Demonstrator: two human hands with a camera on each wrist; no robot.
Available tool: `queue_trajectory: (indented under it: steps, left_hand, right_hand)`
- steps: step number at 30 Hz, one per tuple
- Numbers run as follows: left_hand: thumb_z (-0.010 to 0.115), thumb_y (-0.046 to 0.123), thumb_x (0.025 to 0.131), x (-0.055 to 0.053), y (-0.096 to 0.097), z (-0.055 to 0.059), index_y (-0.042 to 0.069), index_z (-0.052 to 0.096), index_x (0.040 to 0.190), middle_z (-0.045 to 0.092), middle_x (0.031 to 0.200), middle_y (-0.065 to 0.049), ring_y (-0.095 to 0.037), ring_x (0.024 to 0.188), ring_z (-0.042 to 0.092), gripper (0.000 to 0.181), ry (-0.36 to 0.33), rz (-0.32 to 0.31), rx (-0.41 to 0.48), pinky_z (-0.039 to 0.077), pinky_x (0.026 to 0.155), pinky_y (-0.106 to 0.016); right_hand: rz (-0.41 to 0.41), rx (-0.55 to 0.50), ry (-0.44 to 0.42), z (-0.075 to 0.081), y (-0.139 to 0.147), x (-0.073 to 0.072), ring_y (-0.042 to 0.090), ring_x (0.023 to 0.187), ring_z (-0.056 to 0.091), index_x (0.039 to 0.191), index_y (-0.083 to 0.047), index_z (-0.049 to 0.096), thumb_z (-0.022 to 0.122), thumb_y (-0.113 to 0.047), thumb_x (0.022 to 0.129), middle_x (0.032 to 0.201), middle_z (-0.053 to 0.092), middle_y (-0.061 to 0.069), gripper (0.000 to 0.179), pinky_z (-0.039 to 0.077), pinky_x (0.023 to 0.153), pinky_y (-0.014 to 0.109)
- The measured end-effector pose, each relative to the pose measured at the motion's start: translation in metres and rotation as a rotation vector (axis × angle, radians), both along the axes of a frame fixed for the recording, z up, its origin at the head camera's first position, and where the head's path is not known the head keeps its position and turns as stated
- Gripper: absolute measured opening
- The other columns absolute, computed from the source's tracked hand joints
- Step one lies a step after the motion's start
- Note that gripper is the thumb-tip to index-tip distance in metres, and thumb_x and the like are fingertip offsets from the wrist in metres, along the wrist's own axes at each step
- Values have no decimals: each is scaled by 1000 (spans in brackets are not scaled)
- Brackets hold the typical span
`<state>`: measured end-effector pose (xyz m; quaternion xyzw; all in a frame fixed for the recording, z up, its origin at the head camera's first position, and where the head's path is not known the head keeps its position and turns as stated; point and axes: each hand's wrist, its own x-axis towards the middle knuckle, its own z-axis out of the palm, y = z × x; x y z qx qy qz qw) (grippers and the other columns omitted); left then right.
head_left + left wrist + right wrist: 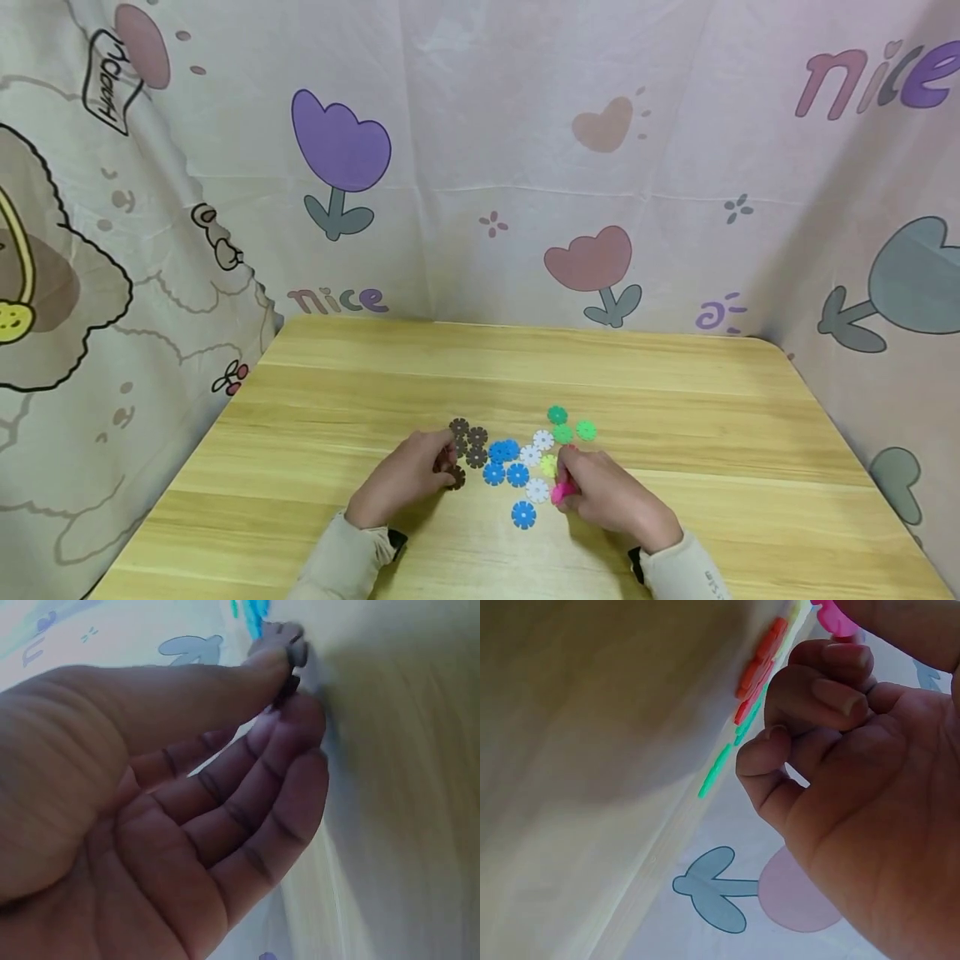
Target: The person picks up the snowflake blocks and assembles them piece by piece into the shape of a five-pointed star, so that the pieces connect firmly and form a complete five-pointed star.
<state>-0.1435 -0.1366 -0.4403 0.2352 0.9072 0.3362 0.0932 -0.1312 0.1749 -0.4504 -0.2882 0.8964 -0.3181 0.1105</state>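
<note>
My left hand (pixel 405 475) is at the left side of the spread of plastic snowflake discs, its thumb and fingers pinching a brown notched disc (pixel 456 477). In the left wrist view, brown disc edges (pixel 289 645) show at the thumb tip, the rest hidden by the thumb. On the right, my right hand (pixel 611 493) pinches a pink snowflake disc (pixel 560 493) between thumb and fingers. The right wrist view shows part of that disc at the top, its other fingers curled below. Red discs (pixel 761 664) lie on the table beside those fingers.
More brown discs (pixel 477 436) lie beside the left hand. Blue discs (pixel 517 475), white discs (pixel 537 490) and a yellow disc (pixel 549 465) sit between the hands. Green discs (pixel 562 433) are farther back. The wooden table (pixel 337 367) ends at a printed curtain (pixel 480 150).
</note>
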Motion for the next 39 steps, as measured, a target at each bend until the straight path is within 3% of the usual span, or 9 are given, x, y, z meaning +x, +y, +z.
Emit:
queue_trajectory:
  steps: [7, 12, 18, 25, 30, 39]
  left_hand:
    - [74, -1, 93, -2, 2, 2, 8, 72, 92, 63, 83, 5, -7, 71, 56, 9, -58, -62, 61, 52, 63, -25]
    - [70, 7, 99, -2, 5, 7, 9, 72, 93, 66, 86, 4, -9, 75, 59, 7, -129, -81, 173, 53, 66, -24]
    - [65, 10, 103, 2, 13, 12, 8, 70, 97, 68, 88, -1, -16, 76, 66, 9, -243, -96, 340, 61, 69, -32]
    - [61, 7, 105, 8, 23, 20, 1, 71, 103, 71, 85, -7, -19, 70, 69, 12, -335, -120, 501, 63, 65, -34]
    - [60, 8, 105, 10, 29, 22, -2, 72, 105, 73, 85, -11, -16, 68, 69, 15, -380, -142, 583, 64, 66, -33]
    - [60, 8, 105, 12, 32, 23, -5, 71, 104, 73, 83, -14, -14, 66, 67, 17, -408, -90, 628, 62, 63, -28]
  right_hand:
    - [4, 17, 98, 2, -1, -1, 6, 71, 48, 87, -15, 63, 75, 3, 91, 81, 57, -12, 23, 47, 61, 22]
    - [-8, -21, 160, 8, -5, 0, 4, 67, 47, 86, -16, 63, 75, -2, 94, 77, 55, -13, 20, 48, 58, 21]
    - [-3, -143, 238, 21, -15, 4, 0, 62, 42, 89, -21, 62, 73, -11, 98, 73, 49, -16, 17, 40, 52, 19]
    - [87, -307, 391, 31, -29, 9, -1, 67, 46, 94, -20, 63, 70, -10, 100, 80, 53, -17, 13, 44, 53, 17]
    - [109, -344, 425, 34, -33, 11, -1, 68, 48, 96, -21, 64, 70, -6, 99, 84, 56, -17, 17, 46, 52, 20]
    - [119, -377, 444, 33, -35, 12, -2, 66, 47, 96, -20, 64, 70, -1, 98, 80, 55, -13, 20, 42, 51, 13]
